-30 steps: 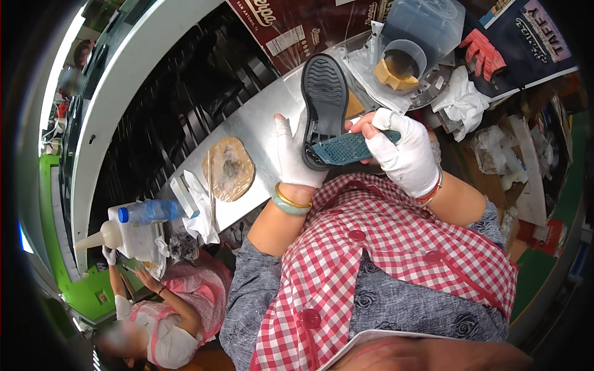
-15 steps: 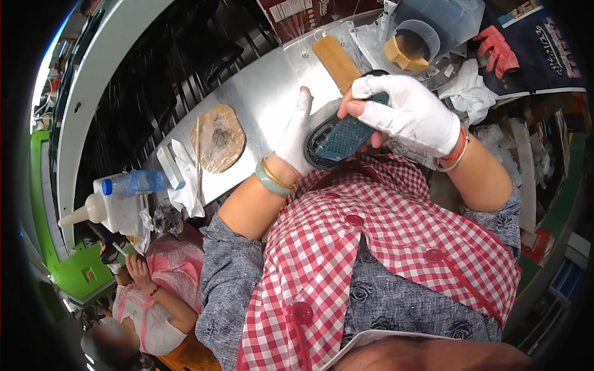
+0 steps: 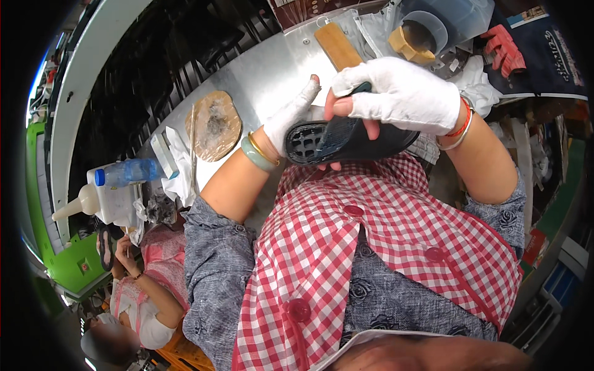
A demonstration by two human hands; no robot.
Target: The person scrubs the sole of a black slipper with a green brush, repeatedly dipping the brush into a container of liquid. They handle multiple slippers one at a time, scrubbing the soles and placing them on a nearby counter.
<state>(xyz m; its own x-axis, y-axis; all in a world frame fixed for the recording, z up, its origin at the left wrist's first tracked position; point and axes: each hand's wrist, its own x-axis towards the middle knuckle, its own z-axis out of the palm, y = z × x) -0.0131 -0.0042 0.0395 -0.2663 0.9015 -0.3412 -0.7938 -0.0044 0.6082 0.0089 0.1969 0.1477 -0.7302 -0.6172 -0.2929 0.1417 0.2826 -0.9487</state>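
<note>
A black shoe sole (image 3: 377, 146) lies across in front of my apron, its grid-like hollows showing at the left end. My left hand (image 3: 296, 117), in a white fingerless glove, grips that end from below, with fingertips under the sole and the thumb raised. A dark teal textured sole piece (image 3: 339, 133) rests against the black sole, partly over the hollows. My gloved right hand (image 3: 405, 96) pinches the teal piece from above. Part of the piece is hidden behind my fingers, so I cannot tell how far the two parts touch.
On the metal table (image 3: 272, 80) lie a round tan board (image 3: 216, 130), a thin stick (image 3: 192, 148) and a wooden block (image 3: 337, 46). A clear cup (image 3: 438, 32), a white cloth (image 3: 477, 80) and a red glove (image 3: 504, 51) are at right. Left are bottles (image 3: 133, 172) and another person (image 3: 145, 290).
The black sole has turned to lie more lengthwise, showing its hollows and side. My left hand has shifted left and slightly down. The teal piece is now tilted more on edge.
</note>
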